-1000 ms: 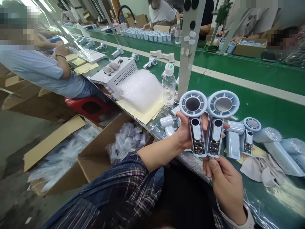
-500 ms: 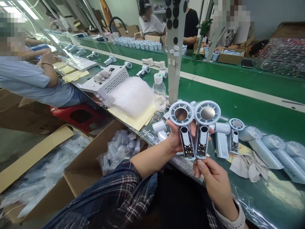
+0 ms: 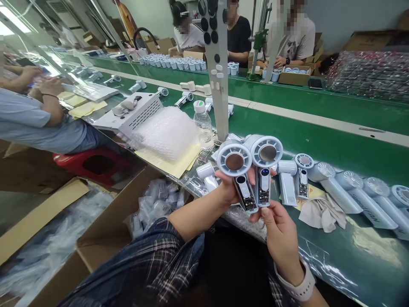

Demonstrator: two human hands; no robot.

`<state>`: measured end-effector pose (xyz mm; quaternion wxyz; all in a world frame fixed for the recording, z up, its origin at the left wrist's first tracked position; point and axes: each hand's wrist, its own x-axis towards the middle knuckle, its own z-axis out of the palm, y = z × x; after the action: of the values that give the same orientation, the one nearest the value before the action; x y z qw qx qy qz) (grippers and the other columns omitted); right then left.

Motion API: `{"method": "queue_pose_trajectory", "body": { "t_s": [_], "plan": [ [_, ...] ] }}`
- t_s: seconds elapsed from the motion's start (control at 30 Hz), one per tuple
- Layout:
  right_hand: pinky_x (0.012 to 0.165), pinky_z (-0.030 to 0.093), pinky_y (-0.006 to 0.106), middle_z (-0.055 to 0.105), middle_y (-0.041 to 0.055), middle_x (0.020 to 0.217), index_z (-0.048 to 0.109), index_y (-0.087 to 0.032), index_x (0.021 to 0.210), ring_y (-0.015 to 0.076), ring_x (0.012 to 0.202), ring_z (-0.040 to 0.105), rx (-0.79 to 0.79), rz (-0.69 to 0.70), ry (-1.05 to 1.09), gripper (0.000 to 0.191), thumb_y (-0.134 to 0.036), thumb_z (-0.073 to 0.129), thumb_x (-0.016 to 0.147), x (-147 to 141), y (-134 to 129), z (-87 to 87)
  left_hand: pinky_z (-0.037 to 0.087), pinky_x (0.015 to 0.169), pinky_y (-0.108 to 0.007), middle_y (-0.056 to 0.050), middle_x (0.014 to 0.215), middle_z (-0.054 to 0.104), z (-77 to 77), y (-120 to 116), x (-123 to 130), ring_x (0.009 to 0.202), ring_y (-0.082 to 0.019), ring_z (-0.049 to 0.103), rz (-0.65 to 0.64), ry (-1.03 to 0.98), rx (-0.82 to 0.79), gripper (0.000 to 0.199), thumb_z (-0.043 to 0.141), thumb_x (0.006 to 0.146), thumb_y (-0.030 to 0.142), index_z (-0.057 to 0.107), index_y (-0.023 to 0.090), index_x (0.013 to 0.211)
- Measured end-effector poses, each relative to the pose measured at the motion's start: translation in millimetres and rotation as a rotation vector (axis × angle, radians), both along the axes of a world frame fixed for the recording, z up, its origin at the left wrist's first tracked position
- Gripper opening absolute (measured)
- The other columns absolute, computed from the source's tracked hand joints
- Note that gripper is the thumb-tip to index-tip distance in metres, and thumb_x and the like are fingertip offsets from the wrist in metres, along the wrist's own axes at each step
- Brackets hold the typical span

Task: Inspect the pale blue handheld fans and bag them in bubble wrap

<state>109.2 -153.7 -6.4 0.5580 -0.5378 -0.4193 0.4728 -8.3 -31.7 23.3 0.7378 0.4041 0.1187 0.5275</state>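
Observation:
My left hand grips two light-blue handheld fans side by side, fingers wrapped behind their handles. The left fan leans a little outward, and the right fan is more upright. Both have round ribbed heads and open handle fronts showing dark circuit boards. A small blue light glows on the right fan's board. My right hand is closed in a pinch at the lower end of the right fan's handle, around a small pale piece mostly hidden by the fingers.
More fans lie along the right, near a crumpled grey cloth. A bottle, bubble wrap and a metal post stand ahead. On the left is a carton of bagged parts. Co-workers sit across and at left.
The fan heads have spread slightly apart, with the left one tilting outward. A blue light now shows on the right fan's board. The whole view has shifted a little.

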Motion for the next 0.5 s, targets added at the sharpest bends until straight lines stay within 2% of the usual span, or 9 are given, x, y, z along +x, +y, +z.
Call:
{"method": "queue_pose_trajectory", "body": {
  "t_s": [0.1, 0.17, 0.23, 0.3, 0.37, 0.43, 0.5],
  "plan": [
    [0.086, 0.064, 0.037, 0.079, 0.0139, 0.116, 0.060, -0.022, 0.138, 0.0248, 0.099, 0.077, 0.027, -0.035, -0.079, 0.064, -0.061, 0.082, 0.093, 10, 9, -2.5, 0.065, 0.076, -0.041, -0.016, 0.092, 0.078, -1.0, 1, -4, 0.096, -0.033, 0.079, -0.006, -0.010, -0.037, 0.098, 0.056, 0.048, 0.118, 0.054, 0.020, 0.056],
    [0.094, 0.064, 0.039, 0.076, 0.0154, 0.130, 0.051, -0.024, 0.151, 0.0263, 0.112, 0.076, 0.060, -0.014, -0.107, 0.079, -0.060, 0.086, 0.089, 14, 21, -0.5, 0.066, 0.077, -0.044, -0.017, 0.089, 0.078, -1.7, 0, -7, 0.100, -0.037, 0.079, -0.016, 0.034, -0.059, 0.100, 0.056, 0.044, 0.119, 0.053, 0.020, 0.056],
    [0.092, 0.063, 0.039, 0.078, 0.0139, 0.123, 0.053, -0.023, 0.154, 0.0270, 0.110, 0.076, 0.063, 0.023, -0.180, 0.079, -0.062, 0.082, 0.091, 17, 38, 2.9, 0.066, 0.075, -0.041, -0.017, 0.085, 0.077, -3.6, 0, -12, 0.101, -0.039, 0.079, -0.008, 0.138, -0.076, 0.100, 0.061, 0.042, 0.117, 0.057, 0.019, 0.059],
    [0.083, 0.061, 0.039, 0.080, 0.0129, 0.111, 0.062, -0.021, 0.148, 0.0275, 0.098, 0.076, 0.062, 0.022, -0.372, 0.066, -0.063, 0.073, 0.097, 20, 56, 4.3, 0.065, 0.076, -0.039, -0.016, 0.084, 0.078, -7.1, 1, -22, 0.104, -0.038, 0.079, 0.068, 0.257, -0.127, 0.097, 0.068, 0.047, 0.112, 0.064, 0.017, 0.068],
    [0.078, 0.057, 0.041, 0.080, 0.0132, 0.103, 0.071, -0.020, 0.137, 0.0288, 0.086, 0.072, 0.087, -0.024, -0.655, 0.056, -0.062, 0.063, 0.101, 23, 74, 2.9, 0.065, 0.090, -0.040, -0.014, 0.093, 0.080, -11.7, 4, -39, 0.117, -0.037, 0.076, 0.248, 0.334, -0.215, 0.090, 0.076, 0.057, 0.104, 0.071, 0.018, 0.081],
    [0.080, 0.056, 0.046, 0.079, 0.0140, 0.098, 0.076, -0.019, 0.129, 0.0314, 0.082, 0.069, 0.129, -0.019, -0.897, 0.052, -0.059, 0.057, 0.102, 25, 85, 0.9, 0.059, 0.111, -0.044, -0.012, 0.107, 0.082, -15.1, 4, -57, 0.133, -0.035, 0.070, 0.445, 0.361, -0.261, 0.083, 0.079, 0.064, 0.098, 0.074, 0.020, 0.092],
    [0.090, 0.055, 0.055, 0.078, 0.0184, 0.103, 0.076, -0.017, 0.128, 0.0383, 0.094, 0.071, 0.203, -0.028, -1.042, 0.050, -0.056, 0.054, 0.103, 23, 88, 2.2, 0.048, 0.126, -0.046, -0.011, 0.116, 0.081, -15.4, 0, -71, 0.145, -0.034, 0.062, 0.524, 0.346, -0.227, 0.082, 0.078, 0.066, 0.098, 0.076, 0.022, 0.095]
  ]
}}
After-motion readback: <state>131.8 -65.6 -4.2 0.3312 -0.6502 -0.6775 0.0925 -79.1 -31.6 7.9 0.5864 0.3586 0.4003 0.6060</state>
